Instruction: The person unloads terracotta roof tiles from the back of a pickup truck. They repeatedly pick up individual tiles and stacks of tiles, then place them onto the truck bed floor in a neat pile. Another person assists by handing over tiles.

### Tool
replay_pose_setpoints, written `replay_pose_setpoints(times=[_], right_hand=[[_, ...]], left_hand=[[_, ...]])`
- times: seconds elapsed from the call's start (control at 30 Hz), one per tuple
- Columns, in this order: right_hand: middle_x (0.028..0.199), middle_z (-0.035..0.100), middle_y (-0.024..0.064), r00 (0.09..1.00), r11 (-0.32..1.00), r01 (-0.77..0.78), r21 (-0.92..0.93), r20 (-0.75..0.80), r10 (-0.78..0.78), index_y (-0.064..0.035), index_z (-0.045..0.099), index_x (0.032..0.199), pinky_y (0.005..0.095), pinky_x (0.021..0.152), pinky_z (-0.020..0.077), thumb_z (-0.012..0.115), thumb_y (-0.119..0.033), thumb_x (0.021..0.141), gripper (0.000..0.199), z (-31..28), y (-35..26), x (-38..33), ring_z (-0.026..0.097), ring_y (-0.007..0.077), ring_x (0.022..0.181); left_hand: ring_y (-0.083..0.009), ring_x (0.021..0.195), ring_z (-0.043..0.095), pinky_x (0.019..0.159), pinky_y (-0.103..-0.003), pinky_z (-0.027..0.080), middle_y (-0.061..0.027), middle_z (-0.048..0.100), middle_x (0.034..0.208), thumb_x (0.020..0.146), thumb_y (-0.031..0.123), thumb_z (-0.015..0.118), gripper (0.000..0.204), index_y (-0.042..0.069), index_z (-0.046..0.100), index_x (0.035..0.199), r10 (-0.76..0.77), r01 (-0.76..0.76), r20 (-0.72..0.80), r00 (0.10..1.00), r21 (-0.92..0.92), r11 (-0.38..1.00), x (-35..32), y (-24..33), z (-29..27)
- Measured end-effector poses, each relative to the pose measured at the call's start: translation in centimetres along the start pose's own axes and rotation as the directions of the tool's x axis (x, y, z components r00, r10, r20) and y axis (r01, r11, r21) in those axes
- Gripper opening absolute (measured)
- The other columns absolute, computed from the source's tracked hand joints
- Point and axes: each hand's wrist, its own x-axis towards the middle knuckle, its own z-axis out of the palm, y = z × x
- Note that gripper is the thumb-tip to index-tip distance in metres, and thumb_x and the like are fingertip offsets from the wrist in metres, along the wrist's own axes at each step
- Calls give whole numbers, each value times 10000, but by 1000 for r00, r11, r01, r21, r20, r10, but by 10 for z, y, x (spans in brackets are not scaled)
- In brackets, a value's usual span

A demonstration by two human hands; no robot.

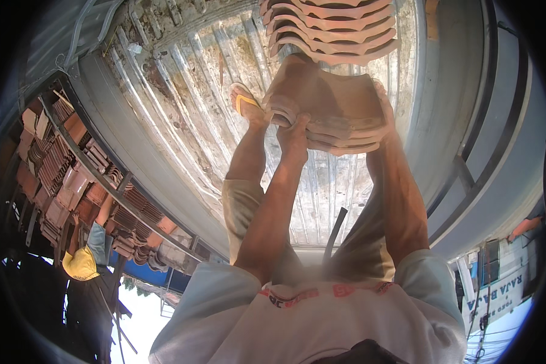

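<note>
Between my hands is a small stack of curved clay roof tiles, held flat above the truck bed in front of my legs. My left hand grips the near left edge, its fingers partly hidden by the tiles. On the right end, my right hand is closed round the side of the stack. Just beyond stands a row of more roof tiles, packed on edge at the far end. Whether the held tiles touch that row cannot be made out.
I stand in a ribbed metal truck bed, my left foot in a yellow-strapped sandal. Side walls rise left and right. Beyond the left rail, a person in a yellow cap reaches toward piled roof tiles.
</note>
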Motion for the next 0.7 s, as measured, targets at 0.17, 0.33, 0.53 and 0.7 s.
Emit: replay_pose_setpoints(times=[0.17, 0.33, 0.53, 0.7], right_hand=[[1214, 590, 69, 992, 998, -58, 20, 114, 56, -70, 502, 1295, 359, 874, 536, 447, -482, 1002, 508, -18, -28, 72, 609, 226, 1038], [1217, 586, 61, 986, 993, -58, 101, 163, 41, -84, 496, 1301, 355, 873, 542, 408, -478, 1022, 490, -30, -54, 106, 609, 233, 1040], [1233, 584, 59, 998, 997, -7, 72, 57, 3, -98, 482, 1328, 360, 881, 547, 360, -472, 1042, 487, 3, -77, 80, 606, 253, 1054], [1283, 567, 88, 959, 881, -155, 447, 281, 26, -92, 466, 1373, 408, 929, 537, 367, -477, 1034, 522, -23, -79, 103, 589, 279, 1108]], left_hand=[[-158, 991, 584, 853, -315, 500, -76, 583, 1134, 829, 81, 706, 428, -26, 550, 1213, 83, -97, -93, 992, -153, 984, 48, -26, 54], [-162, 1040, 558, 861, -316, 489, -99, 578, 1169, 929, 270, 640, 471, -47, 532, 1260, 84, -93, -55, 995, -174, 980, 45, 11, 84], [-146, 926, 600, 812, -296, 497, -125, 644, 1071, 980, 538, 533, 676, -96, 571, 1211, 139, -138, -4, 990, 107, 985, 69, 11, 73], [-149, 871, 610, 788, -293, 503, -113, 656, 1027, 970, 551, 549, 695, -109, 579, 1185, 87, -98, 73, 994, 174, 980, 71, 17, 70]])
